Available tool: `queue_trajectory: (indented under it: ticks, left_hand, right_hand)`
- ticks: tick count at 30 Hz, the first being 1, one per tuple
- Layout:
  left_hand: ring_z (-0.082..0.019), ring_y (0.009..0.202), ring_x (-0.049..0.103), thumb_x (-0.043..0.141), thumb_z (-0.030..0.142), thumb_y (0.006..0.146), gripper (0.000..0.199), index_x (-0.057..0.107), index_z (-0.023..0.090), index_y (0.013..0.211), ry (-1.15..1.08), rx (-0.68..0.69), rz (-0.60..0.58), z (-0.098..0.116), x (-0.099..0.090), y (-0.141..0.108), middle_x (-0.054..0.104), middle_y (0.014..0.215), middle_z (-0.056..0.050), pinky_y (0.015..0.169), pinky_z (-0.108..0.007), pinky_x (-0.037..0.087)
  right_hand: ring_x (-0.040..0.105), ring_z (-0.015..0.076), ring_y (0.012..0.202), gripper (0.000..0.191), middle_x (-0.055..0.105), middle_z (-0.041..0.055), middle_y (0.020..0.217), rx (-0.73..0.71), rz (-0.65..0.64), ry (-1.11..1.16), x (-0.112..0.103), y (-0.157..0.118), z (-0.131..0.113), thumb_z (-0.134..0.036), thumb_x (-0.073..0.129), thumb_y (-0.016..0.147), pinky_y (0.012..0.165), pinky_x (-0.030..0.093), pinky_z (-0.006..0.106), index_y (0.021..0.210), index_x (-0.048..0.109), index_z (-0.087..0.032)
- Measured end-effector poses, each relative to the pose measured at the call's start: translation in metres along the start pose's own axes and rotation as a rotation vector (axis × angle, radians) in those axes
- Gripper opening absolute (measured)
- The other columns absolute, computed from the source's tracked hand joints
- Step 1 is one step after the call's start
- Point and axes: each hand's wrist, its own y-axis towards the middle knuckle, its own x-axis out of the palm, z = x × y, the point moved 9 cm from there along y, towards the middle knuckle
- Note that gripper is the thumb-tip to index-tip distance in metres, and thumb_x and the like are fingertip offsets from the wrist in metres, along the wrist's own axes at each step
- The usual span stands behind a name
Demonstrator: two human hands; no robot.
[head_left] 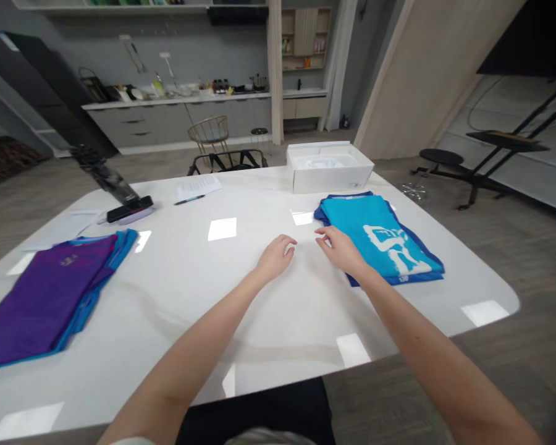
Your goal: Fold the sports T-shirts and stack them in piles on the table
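Over the middle of the white table (176, 247), my left hand (277, 256) is open, its fingers slightly curled and nothing in them. My right hand (338, 247), open as well, is at the left edge of a folded bright-blue shirt (352, 216) with a white print; whether it touches the cloth I cannot tell. That shirt lies on darker blue folded cloth at the table's right. Far to the left, a folded purple shirt (60, 290) rests on top of other blue shirts.
A white open box (328, 179) stands at the table's back right. Toward the back left are a handheld vacuum cleaner (113, 182), a pen (189, 200) and a printed sheet (199, 186). Beyond the table's far edge stands a black chair (229, 162).
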Motion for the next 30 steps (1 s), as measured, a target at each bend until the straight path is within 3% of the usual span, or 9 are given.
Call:
queue_trajectory:
  ticks: [5,11,15,20,24,27,30]
  left_hand:
    - [-0.019,0.100,0.070,0.053,0.014,0.094,0.022,0.072,0.021,0.101,-0.010,-0.120,0.083,-0.046,-0.071,-0.084,0.073,0.104,-0.005,0.097,-0.035,0.055]
    - [-0.020,0.101,0.070,0.053,0.012,0.091,0.024,0.073,0.023,0.100,0.114,-0.323,0.211,-0.121,-0.171,-0.177,0.073,0.105,-0.005,0.098,-0.035,0.055]
    - [-0.021,0.105,0.069,0.053,0.011,0.089,0.025,0.073,0.023,0.101,0.238,-0.461,0.310,-0.162,-0.246,-0.225,0.073,0.107,-0.006,0.099,-0.036,0.053]
    - [-0.026,0.117,0.063,0.053,0.016,0.094,0.024,0.071,0.024,0.107,0.479,-0.624,0.444,-0.194,-0.345,-0.281,0.071,0.119,-0.008,0.105,-0.042,0.045]
    - [-0.030,0.123,0.058,0.051,0.021,0.098,0.025,0.067,0.025,0.117,0.690,-0.806,0.560,-0.225,-0.418,-0.329,0.067,0.127,-0.011,0.108,-0.048,0.039]
    - [-0.034,0.123,0.056,0.052,0.026,0.099,0.027,0.064,0.022,0.123,0.749,-0.942,0.567,-0.254,-0.447,-0.358,0.064,0.131,-0.014,0.104,-0.051,0.042]
    - [-0.034,0.120,0.057,0.052,0.030,0.101,0.023,0.067,0.022,0.116,0.744,-1.015,0.504,-0.275,-0.453,-0.372,0.065,0.127,-0.014,0.097,-0.048,0.047]
  right_hand:
    - [0.070,0.0202,0.083,0.020,0.076,0.0053,0.099,-0.032,-0.222,0.225,0.090,-0.007,-0.091,-0.034,0.055,0.098,0.079,0.054,0.033,0.101,0.072,-0.023]
    - [0.070,0.0206,0.082,0.021,0.077,0.0038,0.095,-0.110,-0.438,0.341,0.197,0.002,-0.206,-0.035,0.055,0.097,0.080,0.053,0.034,0.100,0.073,-0.024]
    - [0.069,0.0195,0.080,0.020,0.077,0.0029,0.092,-0.175,-0.501,0.392,0.262,0.023,-0.284,-0.034,0.057,0.096,0.080,0.052,0.033,0.101,0.073,-0.024]
    - [0.068,0.0181,0.080,0.017,0.076,0.0021,0.093,-0.295,-0.530,0.408,0.339,0.051,-0.383,-0.030,0.059,0.096,0.082,0.051,0.032,0.103,0.073,-0.024]
    - [0.066,0.0178,0.081,0.015,0.075,0.0016,0.095,-0.326,-0.524,0.362,0.392,0.071,-0.445,-0.027,0.061,0.096,0.083,0.051,0.031,0.106,0.072,-0.024]
    - [0.066,0.0198,0.090,0.015,0.073,0.0035,0.099,-0.354,-0.512,0.279,0.421,0.084,-0.484,-0.026,0.061,0.097,0.087,0.050,0.032,0.108,0.071,-0.023]
    - [0.064,0.0233,0.101,0.017,0.070,0.0080,0.109,-0.407,-0.491,0.152,0.441,0.091,-0.514,-0.031,0.060,0.100,0.091,0.048,0.035,0.113,0.069,-0.023]
